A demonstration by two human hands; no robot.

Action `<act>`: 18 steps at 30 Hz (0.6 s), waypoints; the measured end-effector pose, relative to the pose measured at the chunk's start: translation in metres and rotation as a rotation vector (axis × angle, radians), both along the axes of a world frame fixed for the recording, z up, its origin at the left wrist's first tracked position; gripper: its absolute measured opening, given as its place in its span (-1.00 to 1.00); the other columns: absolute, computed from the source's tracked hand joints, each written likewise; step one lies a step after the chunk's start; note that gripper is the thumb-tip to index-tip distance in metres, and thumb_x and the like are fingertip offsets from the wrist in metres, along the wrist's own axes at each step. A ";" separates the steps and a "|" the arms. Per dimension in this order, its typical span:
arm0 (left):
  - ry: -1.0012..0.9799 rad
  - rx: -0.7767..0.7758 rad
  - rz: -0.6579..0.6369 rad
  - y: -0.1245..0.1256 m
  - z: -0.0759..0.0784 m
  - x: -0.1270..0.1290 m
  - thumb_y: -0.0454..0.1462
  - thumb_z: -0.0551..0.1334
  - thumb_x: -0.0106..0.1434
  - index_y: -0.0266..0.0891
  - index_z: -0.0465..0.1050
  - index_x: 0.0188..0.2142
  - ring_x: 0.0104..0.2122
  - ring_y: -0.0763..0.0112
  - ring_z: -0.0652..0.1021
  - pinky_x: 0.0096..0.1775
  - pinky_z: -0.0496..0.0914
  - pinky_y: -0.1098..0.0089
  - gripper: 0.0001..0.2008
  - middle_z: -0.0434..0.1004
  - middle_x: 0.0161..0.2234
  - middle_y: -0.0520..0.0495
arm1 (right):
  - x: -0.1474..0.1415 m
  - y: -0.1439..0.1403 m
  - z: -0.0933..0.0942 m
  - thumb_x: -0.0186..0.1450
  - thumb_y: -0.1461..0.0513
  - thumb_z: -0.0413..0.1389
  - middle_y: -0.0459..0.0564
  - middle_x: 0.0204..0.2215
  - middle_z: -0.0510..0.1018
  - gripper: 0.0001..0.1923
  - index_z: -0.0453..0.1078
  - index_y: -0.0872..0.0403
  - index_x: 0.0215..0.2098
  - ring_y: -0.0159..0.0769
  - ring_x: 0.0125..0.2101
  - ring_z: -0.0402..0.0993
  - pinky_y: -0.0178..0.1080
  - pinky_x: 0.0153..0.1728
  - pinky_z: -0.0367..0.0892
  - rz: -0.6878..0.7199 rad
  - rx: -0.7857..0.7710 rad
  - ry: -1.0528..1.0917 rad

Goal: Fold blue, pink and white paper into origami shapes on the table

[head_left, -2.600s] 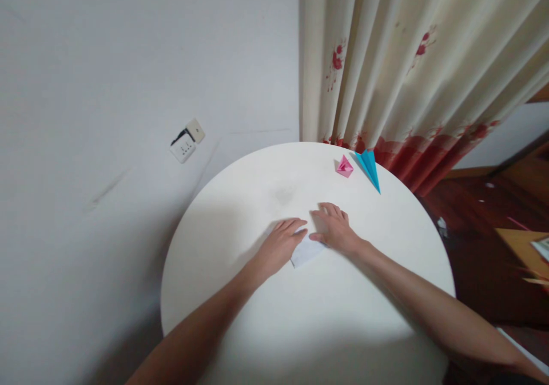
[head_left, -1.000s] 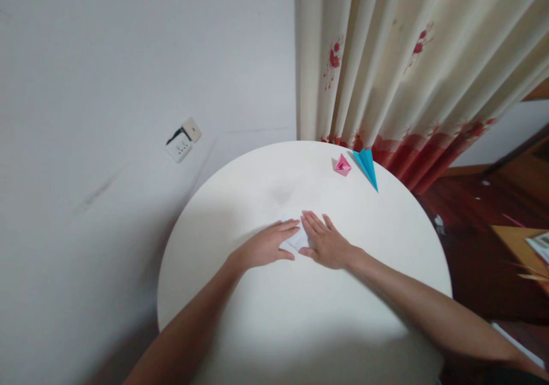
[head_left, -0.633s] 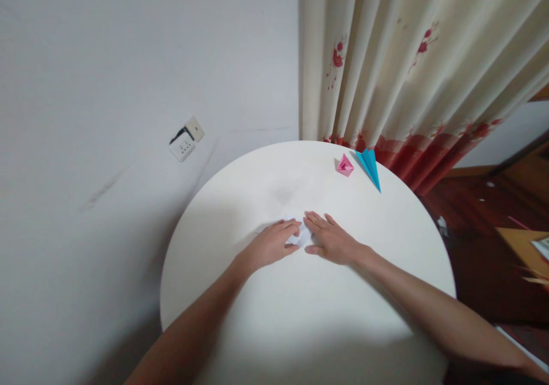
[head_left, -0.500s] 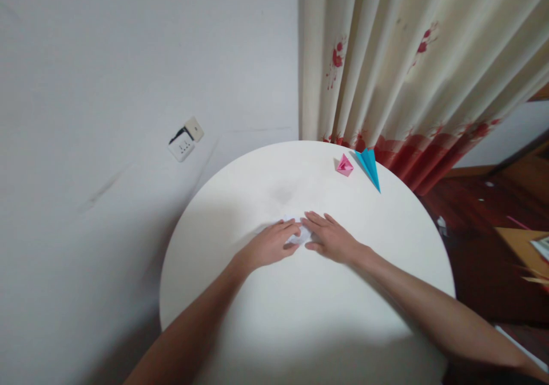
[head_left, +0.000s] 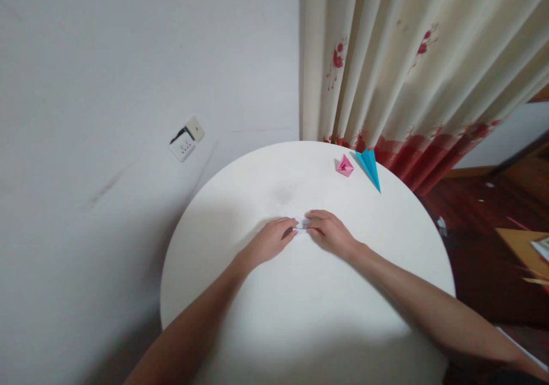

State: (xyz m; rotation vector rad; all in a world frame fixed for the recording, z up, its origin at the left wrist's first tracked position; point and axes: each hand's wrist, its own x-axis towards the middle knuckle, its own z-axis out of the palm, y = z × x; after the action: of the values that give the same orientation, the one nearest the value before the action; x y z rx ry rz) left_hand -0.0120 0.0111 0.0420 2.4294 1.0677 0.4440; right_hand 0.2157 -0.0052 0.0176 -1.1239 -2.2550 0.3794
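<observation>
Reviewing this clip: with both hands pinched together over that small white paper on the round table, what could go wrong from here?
1. The white folded paper is almost wholly hidden between the left hand and right hand, and it is white on the white round table, so a crease could easily run crooked unseen.
2. A wide sweep of the right arm might knock the pink origami piece or the blue paper plane, which lie near the far rim.

White paper [head_left: 301,225] now nearly hidden; left hand [head_left: 270,241], right hand [head_left: 330,233] closed together, fingers curled over it.
</observation>
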 end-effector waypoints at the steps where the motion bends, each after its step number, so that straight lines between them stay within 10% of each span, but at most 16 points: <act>1: -0.022 -0.015 0.014 0.000 0.000 0.000 -0.31 0.13 0.39 -0.17 0.45 0.05 0.03 0.29 0.54 0.12 0.38 0.27 -0.73 0.57 0.02 -0.08 | -0.001 0.000 0.000 0.37 0.30 0.10 0.14 -0.04 0.59 -0.82 0.58 0.08 -0.22 -0.15 0.01 0.48 -0.11 0.07 0.34 -0.012 -0.004 0.015; 9: -0.027 0.062 -0.079 0.004 -0.007 -0.003 -0.46 0.14 0.32 -0.12 0.47 0.10 0.06 0.33 0.49 0.16 0.35 0.28 -0.59 0.51 0.08 -0.05 | -0.010 0.005 -0.004 0.28 0.26 0.24 0.06 -0.19 0.52 -0.87 0.46 0.08 -0.19 -0.15 -0.13 0.40 -0.14 -0.07 0.34 -0.233 -0.073 0.018; 18: 0.263 0.219 -0.110 -0.001 -0.001 0.002 -0.39 0.09 0.40 -0.13 0.52 0.07 0.12 0.25 0.47 0.18 0.33 0.21 -0.65 0.45 0.16 -0.13 | -0.006 -0.009 -0.004 0.44 0.18 -0.02 0.30 0.29 0.25 -0.50 0.19 0.22 0.29 0.02 0.30 0.07 0.05 0.26 0.08 -0.375 -0.081 -0.218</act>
State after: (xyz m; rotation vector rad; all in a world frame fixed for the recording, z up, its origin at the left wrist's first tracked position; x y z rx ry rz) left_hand -0.0103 0.0103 0.0410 2.7849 1.0274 0.2177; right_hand 0.2093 -0.0140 0.0140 -1.6632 -2.1575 0.2037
